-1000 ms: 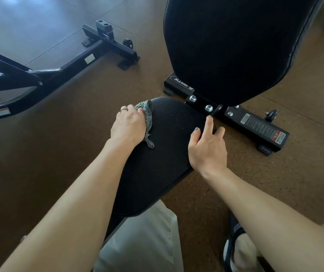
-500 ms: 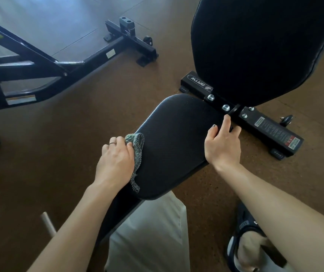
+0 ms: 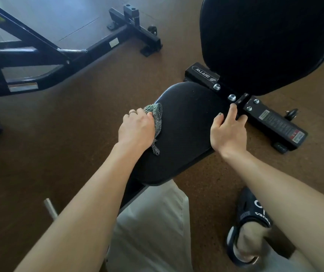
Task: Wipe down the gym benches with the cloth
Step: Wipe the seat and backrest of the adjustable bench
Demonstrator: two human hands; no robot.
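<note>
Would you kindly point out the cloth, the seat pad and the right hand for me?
cloth [image 3: 155, 116]: head view, on its bunched upper part beside the knuckles.
seat pad [image 3: 184, 132]: head view, on its bare middle.
right hand [image 3: 228, 132]: head view, on the back of the hand.

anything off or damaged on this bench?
Nothing stands out. Seat pad looks intact, no tears or spills visible. Left hand presses the cloth at its left edge; right hand grips the right edge.
</note>
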